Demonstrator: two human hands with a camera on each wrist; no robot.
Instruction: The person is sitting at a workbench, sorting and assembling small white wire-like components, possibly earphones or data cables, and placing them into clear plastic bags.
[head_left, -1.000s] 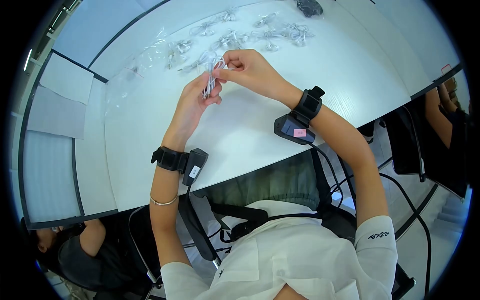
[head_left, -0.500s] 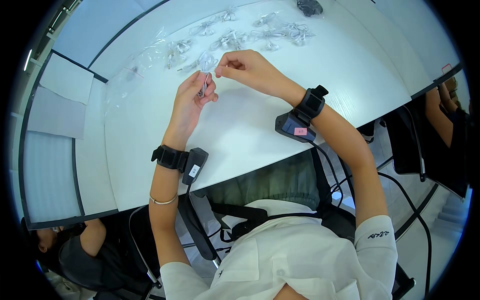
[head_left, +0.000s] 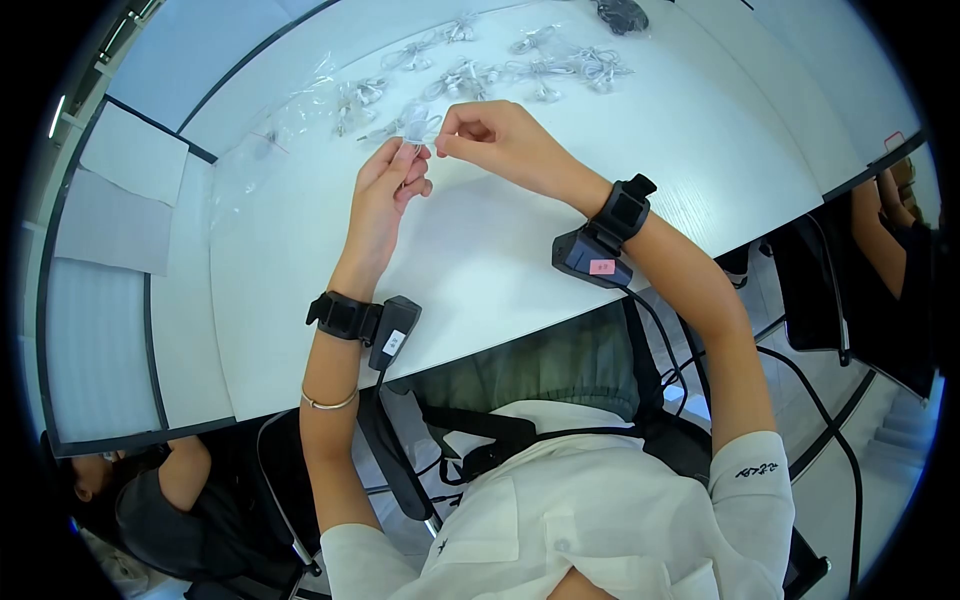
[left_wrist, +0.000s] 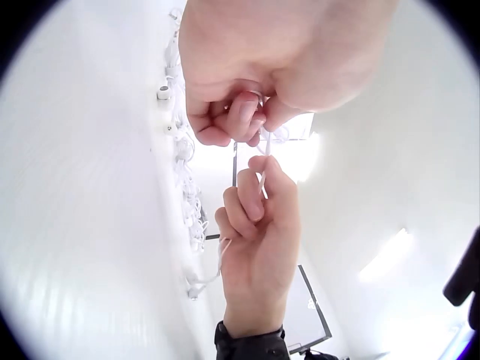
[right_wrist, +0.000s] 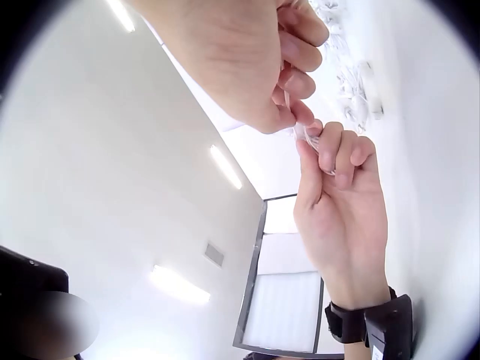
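My left hand (head_left: 385,185) grips a small coiled bundle of thin white cable between thumb and fingers, its loops (head_left: 420,126) sticking out past the fingertips. Curled fingers hide part of the coil, though white strands (right_wrist: 313,141) show between them in the right wrist view. Just to the right, my right hand (head_left: 500,138) pinches a strand of this cable between thumb and forefinger. A short length of white cable (left_wrist: 268,142) runs between the two hands in the left wrist view. Both hands are raised over the white table (head_left: 600,180), fingertips close together.
Several coiled white cables (head_left: 465,78) lie across the far part of the table. Clear plastic wrapping (head_left: 255,165) spreads at the left, and a dark bundle (head_left: 622,14) sits at the far edge. Other people sit at both sides. Black leads hang from the wrist cameras.
My right hand has drawn a little to the right, away from the bundle, and a strand now spans the gap. The loops in my left hand sit less visibly below its fingers.
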